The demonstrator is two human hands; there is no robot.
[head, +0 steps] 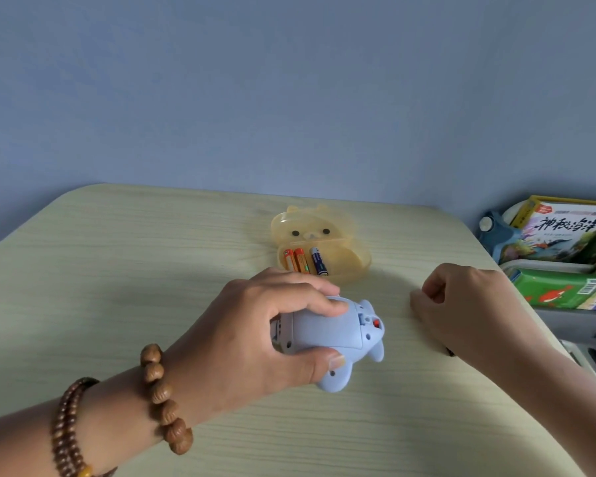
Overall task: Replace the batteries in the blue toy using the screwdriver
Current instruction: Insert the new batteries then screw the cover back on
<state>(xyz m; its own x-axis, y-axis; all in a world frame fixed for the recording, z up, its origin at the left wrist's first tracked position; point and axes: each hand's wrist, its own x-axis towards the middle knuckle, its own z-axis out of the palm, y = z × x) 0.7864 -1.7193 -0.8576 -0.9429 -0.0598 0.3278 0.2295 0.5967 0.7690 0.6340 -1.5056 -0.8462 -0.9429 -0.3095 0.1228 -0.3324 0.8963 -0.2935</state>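
Note:
The blue toy [327, 327] lies belly-up on the pale wooden table [117, 270], its underside cover and a small red switch facing up. My left hand [252, 328] is clamped around it, fingers across the top and thumb on the near side. To its right, my right hand [468, 304] rests on the table with the fingers curled in. A small dark end, seemingly the screwdriver [450, 352], pokes out under the heel of the palm; the rest is hidden. Behind the toy, three batteries [303, 259] lie in an open yellow bear-shaped case [353, 261].
Beyond the table's right edge stands a grey rack with children's books [565, 235] and a green box [558, 287]. A blue wall runs behind the table. Beaded bracelets [162, 397] circle my left wrist.

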